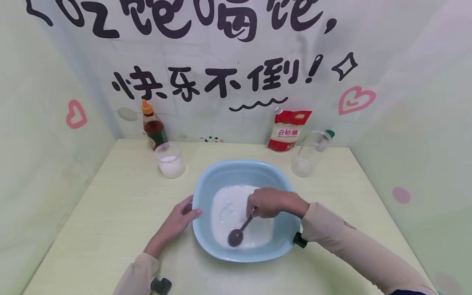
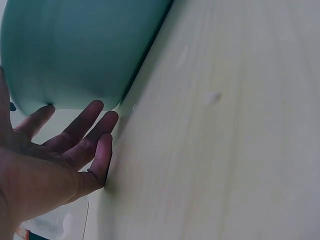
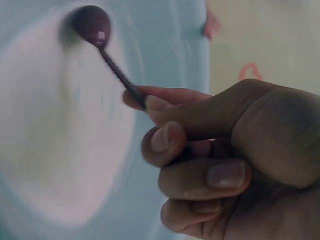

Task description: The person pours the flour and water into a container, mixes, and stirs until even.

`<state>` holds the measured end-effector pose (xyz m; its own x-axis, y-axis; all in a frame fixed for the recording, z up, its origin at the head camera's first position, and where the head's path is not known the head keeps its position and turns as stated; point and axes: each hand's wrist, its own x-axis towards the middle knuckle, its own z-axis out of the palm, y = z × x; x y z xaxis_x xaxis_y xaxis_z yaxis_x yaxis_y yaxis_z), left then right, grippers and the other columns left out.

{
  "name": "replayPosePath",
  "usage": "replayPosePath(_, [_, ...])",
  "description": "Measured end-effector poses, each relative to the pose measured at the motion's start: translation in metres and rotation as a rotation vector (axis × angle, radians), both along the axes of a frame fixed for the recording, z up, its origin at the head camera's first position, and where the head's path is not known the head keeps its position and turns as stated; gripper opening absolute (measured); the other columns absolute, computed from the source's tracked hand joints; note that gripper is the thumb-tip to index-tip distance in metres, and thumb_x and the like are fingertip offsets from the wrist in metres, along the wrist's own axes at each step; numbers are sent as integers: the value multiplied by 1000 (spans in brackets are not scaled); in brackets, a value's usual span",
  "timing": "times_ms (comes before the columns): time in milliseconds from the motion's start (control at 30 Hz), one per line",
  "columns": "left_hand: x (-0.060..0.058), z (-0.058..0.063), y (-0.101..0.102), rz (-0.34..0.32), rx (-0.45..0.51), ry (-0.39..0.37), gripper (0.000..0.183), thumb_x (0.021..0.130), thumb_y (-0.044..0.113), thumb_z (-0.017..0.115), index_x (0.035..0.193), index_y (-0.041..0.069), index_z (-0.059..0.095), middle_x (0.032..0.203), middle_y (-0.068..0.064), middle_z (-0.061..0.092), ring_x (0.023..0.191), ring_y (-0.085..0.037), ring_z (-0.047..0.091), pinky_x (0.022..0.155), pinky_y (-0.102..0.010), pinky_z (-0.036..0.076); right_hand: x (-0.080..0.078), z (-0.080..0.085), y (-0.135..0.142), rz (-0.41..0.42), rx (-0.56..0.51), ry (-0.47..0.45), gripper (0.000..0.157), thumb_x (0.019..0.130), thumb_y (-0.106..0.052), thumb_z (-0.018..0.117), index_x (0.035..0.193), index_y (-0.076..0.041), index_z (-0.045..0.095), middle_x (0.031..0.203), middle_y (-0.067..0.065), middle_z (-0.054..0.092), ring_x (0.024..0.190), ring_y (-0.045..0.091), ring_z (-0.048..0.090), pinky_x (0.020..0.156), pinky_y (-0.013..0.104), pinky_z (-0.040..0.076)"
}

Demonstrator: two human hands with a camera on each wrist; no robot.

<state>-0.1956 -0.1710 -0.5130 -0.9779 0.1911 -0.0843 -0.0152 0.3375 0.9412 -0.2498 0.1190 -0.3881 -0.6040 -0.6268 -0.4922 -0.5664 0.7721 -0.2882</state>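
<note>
A light blue plastic basin (image 1: pixel 236 256) holds a white, milky liquid (image 1: pixel 230 205) with small bubbles on it. My right hand (image 1: pixel 269 202) grips the thin handle of a dark brown spoon (image 1: pixel 235 237), thumb and index finger pinching it and the other fingers curled in the right wrist view. The spoon's bowl is over the liquid towards the near side of the basin. At the basin's left side, my left hand (image 1: pixel 178 219) holds the edge, thumb over the rim. In the left wrist view its fingers (image 2: pixel 82 127) are spread against the outer wall, slightly bent.
A clear jar of white powder (image 1: pixel 171 164) stands behind the basin on the left, near a sauce bottle (image 1: pixel 153 129) with an orange cap. At the back right are a red and white sugar pouch (image 1: pixel 287 131) and a clear container (image 1: pixel 307 157). Walls enclose the table.
</note>
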Motion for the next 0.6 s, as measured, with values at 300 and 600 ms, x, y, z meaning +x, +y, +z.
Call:
replayPosePath(300, [-1, 0, -2, -20, 8, -10, 59, 99, 31, 60, 151, 10, 42, 142, -20, 57, 130, -40, 56, 108, -55, 45, -42, 12, 53, -203, -8, 78, 17, 92, -10, 69, 106, -16, 77, 97, 3, 70, 85, 20, 60, 80, 35, 57])
replayPosePath(600, [0, -1, 0, -11, 24, 9, 57, 98, 27, 61, 149, 8, 44, 139, -23, 58, 128, -42, 57, 107, -53, 47, -50, -5, 2, -68, -90, 210, 22, 92, -13, 71, 113, -17, 77, 106, 1, 74, 89, 18, 61, 84, 33, 55])
